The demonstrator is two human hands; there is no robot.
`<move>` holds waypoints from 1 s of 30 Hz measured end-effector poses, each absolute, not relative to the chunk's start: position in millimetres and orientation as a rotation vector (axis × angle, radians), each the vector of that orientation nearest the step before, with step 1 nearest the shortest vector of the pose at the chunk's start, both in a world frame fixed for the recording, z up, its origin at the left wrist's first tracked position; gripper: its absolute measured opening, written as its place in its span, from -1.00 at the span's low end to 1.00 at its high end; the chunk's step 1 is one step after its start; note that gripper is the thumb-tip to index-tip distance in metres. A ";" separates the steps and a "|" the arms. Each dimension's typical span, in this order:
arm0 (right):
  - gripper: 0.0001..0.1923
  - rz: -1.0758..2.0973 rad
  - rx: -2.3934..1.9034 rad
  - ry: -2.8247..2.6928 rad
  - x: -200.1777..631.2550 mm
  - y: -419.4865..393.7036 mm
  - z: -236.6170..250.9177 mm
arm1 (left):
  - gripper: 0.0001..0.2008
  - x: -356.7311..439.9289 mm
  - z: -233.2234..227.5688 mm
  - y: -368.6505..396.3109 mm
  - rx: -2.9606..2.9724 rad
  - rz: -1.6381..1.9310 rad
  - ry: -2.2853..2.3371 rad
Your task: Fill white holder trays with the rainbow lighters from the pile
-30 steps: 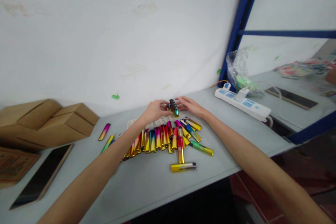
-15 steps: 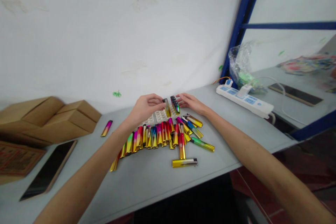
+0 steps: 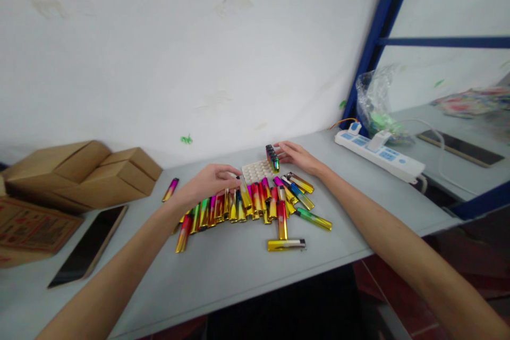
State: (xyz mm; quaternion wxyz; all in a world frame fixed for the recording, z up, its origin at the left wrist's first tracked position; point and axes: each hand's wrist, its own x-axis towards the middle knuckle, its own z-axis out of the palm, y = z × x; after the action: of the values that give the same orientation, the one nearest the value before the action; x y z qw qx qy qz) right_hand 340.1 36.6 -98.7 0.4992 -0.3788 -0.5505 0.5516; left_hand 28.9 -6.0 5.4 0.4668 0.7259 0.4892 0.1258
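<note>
The left hand [image 3: 207, 183] had come back from the white slotted tray [image 3: 257, 170] and now lay over the far edge of the row of lighters [image 3: 235, 207], its fingertips pinched on a gold lighter [image 3: 244, 195] that stood tilted up out of the row. Half a second before, that hand had been up at the tray with a lighter between its fingers; now it was down at the pile, so I took it that one piece had been dealt with and another was being picked. Whether the lighter had fully left the worktop [image 3: 239, 271] I could not tell.

The right hand [image 3: 297, 156] had hardly shifted. It rested at the tray's right corner, fingers loosely curled against the dark-topped lighters standing upright [image 3: 273, 159] there, touching them rather than gripping, as far as I could see.

The tray lay just behind the row, most of its slots looking bare. A few lighters lay apart from the rest: one gold one [image 3: 287, 245] nearest the front edge, a pink one [image 3: 170, 189] off to the left by the cardboard boxes [image 3: 99, 172]. A dark phone [image 3: 90, 244] lay left of the arm, and a white power strip [image 3: 378, 155] sat well off to the right.
</note>
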 end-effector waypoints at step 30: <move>-0.60 1.331 -0.896 -1.317 339.6 39.1 -101.3 | 0.12 118.8 -13.7 42.6 2.260 0.487 1.175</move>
State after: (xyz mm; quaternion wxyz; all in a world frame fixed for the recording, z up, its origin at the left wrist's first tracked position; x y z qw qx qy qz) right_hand 339.6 39.1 -101.3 0.5080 -0.3717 -0.5465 0.5524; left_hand 118.8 42.6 -13.7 0.2708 0.8389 0.4362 0.1809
